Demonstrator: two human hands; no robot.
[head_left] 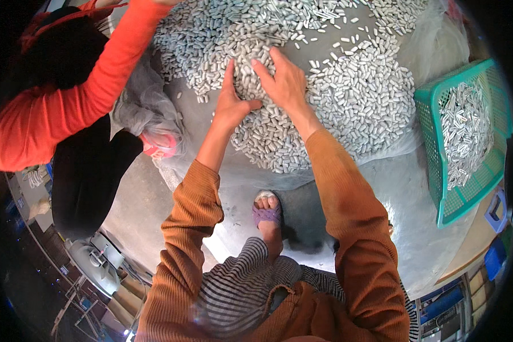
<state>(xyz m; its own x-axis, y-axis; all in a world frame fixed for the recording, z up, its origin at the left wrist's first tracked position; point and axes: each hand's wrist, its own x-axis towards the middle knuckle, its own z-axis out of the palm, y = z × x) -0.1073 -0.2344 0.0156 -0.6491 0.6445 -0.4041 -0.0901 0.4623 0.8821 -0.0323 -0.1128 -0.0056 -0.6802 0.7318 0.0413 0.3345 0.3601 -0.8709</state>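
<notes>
Now the left hand [232, 104] and right hand [283, 80] lie open, fingers spread, holding nothing, on grey pellets [336, 97].

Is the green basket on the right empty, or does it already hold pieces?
Partly filled: the green basket holds a heap of small grey pieces, with bare mesh showing around it.

Your left hand [232, 105] and right hand [283, 80] press flat into the grey pellets [347, 97]. A green basket [447, 199] sits to your right.
</notes>
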